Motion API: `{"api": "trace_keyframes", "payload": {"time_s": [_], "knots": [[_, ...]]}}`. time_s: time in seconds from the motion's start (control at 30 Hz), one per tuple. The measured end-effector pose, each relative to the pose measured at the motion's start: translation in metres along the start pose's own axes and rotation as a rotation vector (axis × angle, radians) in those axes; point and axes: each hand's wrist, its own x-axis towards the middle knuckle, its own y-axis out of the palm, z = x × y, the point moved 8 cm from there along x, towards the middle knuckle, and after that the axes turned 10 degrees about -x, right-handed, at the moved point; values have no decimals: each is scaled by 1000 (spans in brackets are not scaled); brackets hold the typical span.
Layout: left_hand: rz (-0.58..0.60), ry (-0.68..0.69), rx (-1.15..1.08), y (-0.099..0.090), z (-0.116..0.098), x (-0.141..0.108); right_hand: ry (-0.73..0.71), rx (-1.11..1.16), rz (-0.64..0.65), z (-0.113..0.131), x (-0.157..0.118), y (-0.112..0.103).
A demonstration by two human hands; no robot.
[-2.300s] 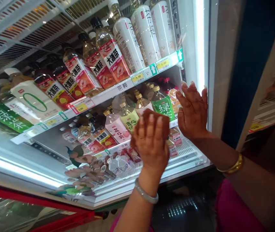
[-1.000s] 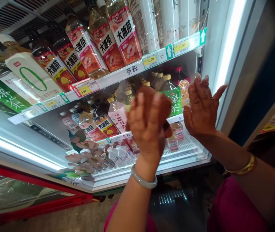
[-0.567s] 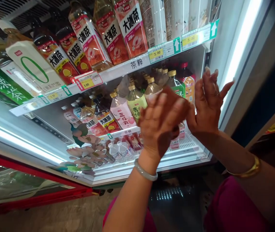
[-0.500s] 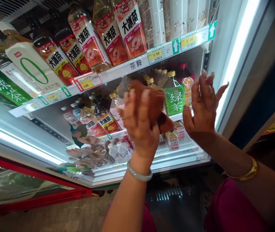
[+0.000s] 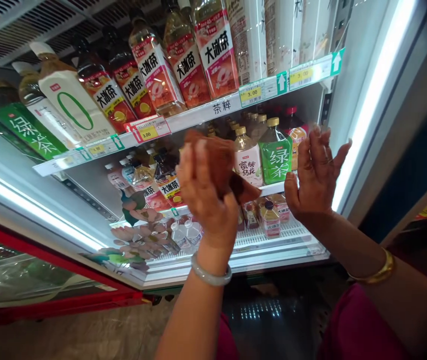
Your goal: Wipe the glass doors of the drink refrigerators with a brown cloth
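Note:
My left hand [image 5: 208, 200], with a pale bangle at the wrist, has its fingers over a brown cloth [image 5: 221, 162] in front of the cooler's middle shelf. The cloth is blurred, and one corner hangs out to the right of the hand. To the right, my right hand [image 5: 314, 180] is raised with its fingers apart and holds nothing; it appears to rest on the glass. Beyond the hands stand a green-labelled bottle [image 5: 275, 157] and a white-labelled bottle [image 5: 248, 162].
Large tea bottles [image 5: 157, 72] line the upper shelf [image 5: 194, 116], which has price tags along its edge. Small bottles [image 5: 271, 222] stand on the bottom rack. A lit strip [image 5: 371, 100] runs up the right side. A red-framed case [image 5: 56, 275] is at lower left.
My left hand has shifted slightly left with the cloth, uncovering the white-labelled bottle. The shelves appear farther right and lower in the view. My right hand stays raised in nearly the same place.

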Motion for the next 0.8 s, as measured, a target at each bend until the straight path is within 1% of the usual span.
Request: {"api": "trace_keyframes", "payload": {"time_s": [0.03,0.07,0.1,0.17,0.23,0.3,0.33,0.4,0.43,0.47,0.5,0.53,0.57,0.6,0.63,0.73,0.77,0.8], "knots": [[-34,-32,30,-7,5,4,3,-7,6,1,0,0],[-47,-44,46,-8,5,4,3,-15,6,1,0,0],[-37,-32,47,-4,1,-1,3,-24,3,2,0,0],[39,38,27,17,-18,-21,14,-28,-12,1,0,2],[171,167,7,43,-42,-44,27,-2,-44,0,-1,2],[242,222,-5,56,-52,-54,31,30,-74,-1,-1,1],[253,230,-14,55,-51,-52,27,37,-80,-1,-1,0],[227,200,-36,41,-40,-34,20,22,-60,0,-1,0],[173,163,-46,29,-30,-21,16,5,-40,0,-1,1],[119,87,-40,18,-18,-9,9,-15,-23,1,0,1],[72,50,-46,9,-9,-1,-3,-34,-12,2,0,1],[33,18,-46,3,-4,3,-11,-50,-6,3,0,1],[11,12,-48,2,-3,3,-15,-66,-4,3,0,1],[9,31,-53,6,-7,-2,-17,-80,-4,2,-1,1],[33,71,-59,13,-15,-10,-17,-89,-2,2,-1,2],[193,223,-84,45,-44,-38,0,-91,11,-1,-3,4],[227,255,-92,51,-49,-43,2,-87,9,-2,-3,4],[236,267,-99,52,-51,-43,1,-86,5,-1,-3,4]]}}
